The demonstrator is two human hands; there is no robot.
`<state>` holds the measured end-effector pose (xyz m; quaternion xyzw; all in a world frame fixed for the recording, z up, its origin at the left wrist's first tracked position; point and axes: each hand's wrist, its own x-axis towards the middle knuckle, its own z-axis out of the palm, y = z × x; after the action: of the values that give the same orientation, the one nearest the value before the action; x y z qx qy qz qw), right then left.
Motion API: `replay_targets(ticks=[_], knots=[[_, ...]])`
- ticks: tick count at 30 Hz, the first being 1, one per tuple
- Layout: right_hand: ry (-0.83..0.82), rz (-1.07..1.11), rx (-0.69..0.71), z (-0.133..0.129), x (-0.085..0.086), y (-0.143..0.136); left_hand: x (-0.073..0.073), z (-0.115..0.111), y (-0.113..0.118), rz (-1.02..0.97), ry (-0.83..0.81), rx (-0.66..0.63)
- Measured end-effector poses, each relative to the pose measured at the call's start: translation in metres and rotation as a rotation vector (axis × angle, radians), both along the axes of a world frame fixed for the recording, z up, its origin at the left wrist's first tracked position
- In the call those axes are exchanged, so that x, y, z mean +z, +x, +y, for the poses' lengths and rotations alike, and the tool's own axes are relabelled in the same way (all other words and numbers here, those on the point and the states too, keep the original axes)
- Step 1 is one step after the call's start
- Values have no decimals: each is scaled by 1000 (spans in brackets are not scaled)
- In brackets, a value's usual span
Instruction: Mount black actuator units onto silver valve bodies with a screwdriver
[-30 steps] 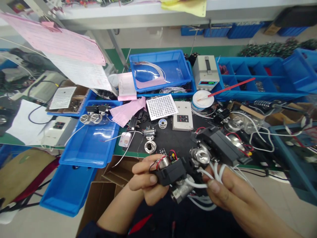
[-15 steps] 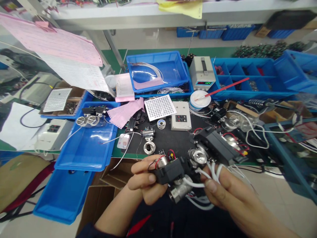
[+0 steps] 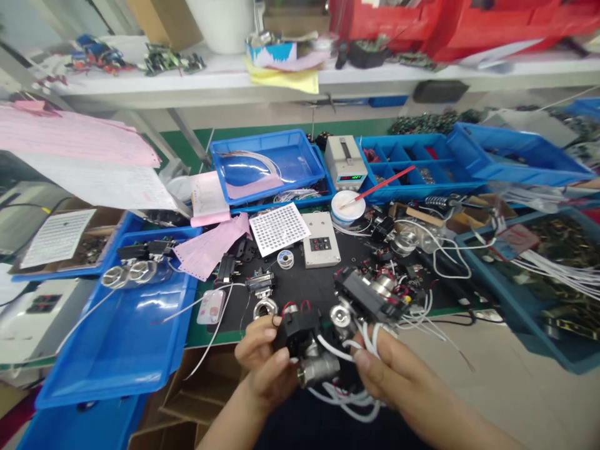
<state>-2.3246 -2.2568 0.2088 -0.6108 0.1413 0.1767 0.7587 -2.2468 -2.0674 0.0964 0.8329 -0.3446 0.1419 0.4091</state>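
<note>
My left hand (image 3: 265, 362) grips a black valve actuator (image 3: 300, 331) with red wires on top and a metal valve body (image 3: 319, 369) beneath. White cables (image 3: 372, 337) are pinched between the fingers and thumb of my right hand (image 3: 389, 365). Just above that hand a second, larger black actuator (image 3: 365, 290) with a round metal part is held tilted, its metal valve (image 3: 340, 316) to the left. White cable loops (image 3: 349, 403) hang below, between my hands. Beyond my left hand another small valve unit (image 3: 262, 290) stands on the black mat (image 3: 304, 284).
Behind the mat are a grey switch box (image 3: 321, 240), a solder spool (image 3: 285, 259), a white tub (image 3: 347, 209) with a red stick and a power supply (image 3: 345, 164). Blue trays (image 3: 126, 337) lie left; a teal bin (image 3: 529, 312) stands right.
The view has swung up and to the right, showing more of the shelf and right bin. Both hands keep their holds, and the units sit lower and further left in the picture.
</note>
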Motion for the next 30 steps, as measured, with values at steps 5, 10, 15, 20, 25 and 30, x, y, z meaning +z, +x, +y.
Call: replay_targets(ticks=[5,10,15,20,25,30], knots=[[-14,74,16,-6,-56,0,-3,-8,-4,387,77,-207],[-78,268,9,-7,-106,5,-48,-17,-8,845,178,-268],[-128,330,-40,-9,-141,32,-88,-26,9,861,181,-226],[-190,387,-67,-14,-173,69,-121,-35,32,833,176,-66],[-211,411,-43,-13,-188,94,-142,-36,46,705,158,36],[-205,336,-41,-6,-194,96,-154,-28,56,575,186,9]])
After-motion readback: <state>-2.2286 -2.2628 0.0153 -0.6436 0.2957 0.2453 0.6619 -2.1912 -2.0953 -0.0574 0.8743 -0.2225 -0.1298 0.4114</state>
